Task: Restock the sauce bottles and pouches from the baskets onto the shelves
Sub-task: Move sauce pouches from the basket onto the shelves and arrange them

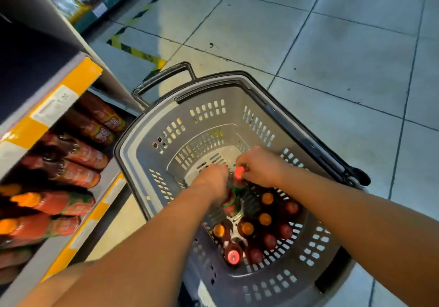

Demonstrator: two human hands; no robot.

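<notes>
Both your hands are down in the grey basket [133,150], mid-frame: right hand [260,167] pinches a red-capped bottle [239,176] by its neck, left hand [213,180] curls round a second bottle [230,203]. Neck-only grips could slip, and lifting may clip the upright bottles [266,221] packed just below. The shelf [78,78] at left already holds rows of bottles [71,171], so gaps look tight.

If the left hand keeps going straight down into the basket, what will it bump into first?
Probably the sauce bottle right under the left hand, which its fingers already seem to touch. Past that comes the grey basket floor, though depth is hard to judge here.
</notes>
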